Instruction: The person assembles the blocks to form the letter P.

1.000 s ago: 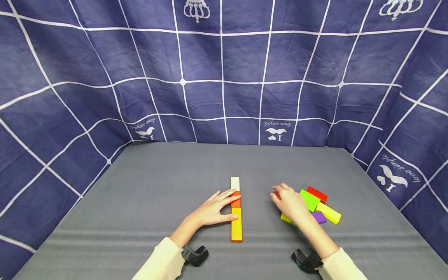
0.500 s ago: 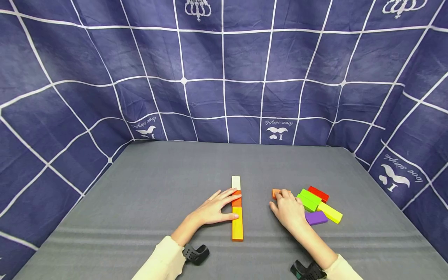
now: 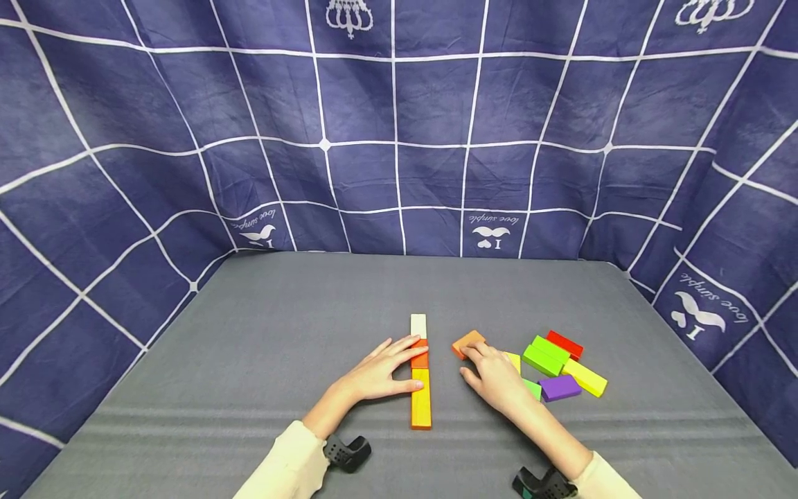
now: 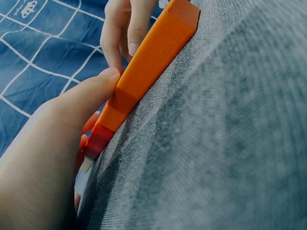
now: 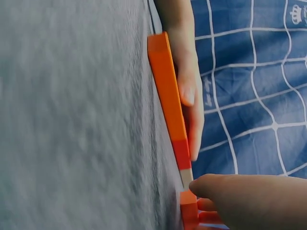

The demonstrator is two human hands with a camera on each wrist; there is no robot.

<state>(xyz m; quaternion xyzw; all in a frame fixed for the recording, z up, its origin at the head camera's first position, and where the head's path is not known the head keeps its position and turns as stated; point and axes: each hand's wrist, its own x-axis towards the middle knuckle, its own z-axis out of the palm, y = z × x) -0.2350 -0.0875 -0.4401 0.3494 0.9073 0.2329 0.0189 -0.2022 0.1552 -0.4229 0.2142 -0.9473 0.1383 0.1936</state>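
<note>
A straight row of blocks lies on the grey cloth in front of me: a cream block (image 3: 418, 324) at the far end, a red-orange block (image 3: 420, 358) in the middle, a long yellow-orange block (image 3: 421, 409) nearest. My left hand (image 3: 377, 374) rests against the row from the left, fingertips over the red-orange block and thumb touching the long one. To the right of the row, my right hand (image 3: 497, 380) touches an orange block (image 3: 469, 341) with its fingertips; the thumb appears apart from it. The right wrist view shows this orange block (image 5: 189, 209) near the row's cream end.
Right of my right hand lie loose blocks: two light green (image 3: 546, 355), one red (image 3: 565, 344), one yellow (image 3: 584, 378) and one purple (image 3: 560, 387). Another yellow block (image 3: 514, 360) and a green one (image 3: 533, 389) are partly hidden by the hand. A blue gridded curtain (image 3: 430, 173) hangs behind.
My right hand has moved left from the loose blocks, and the orange block has slid left and turned under its fingertips. The left hand stays on the row.
</note>
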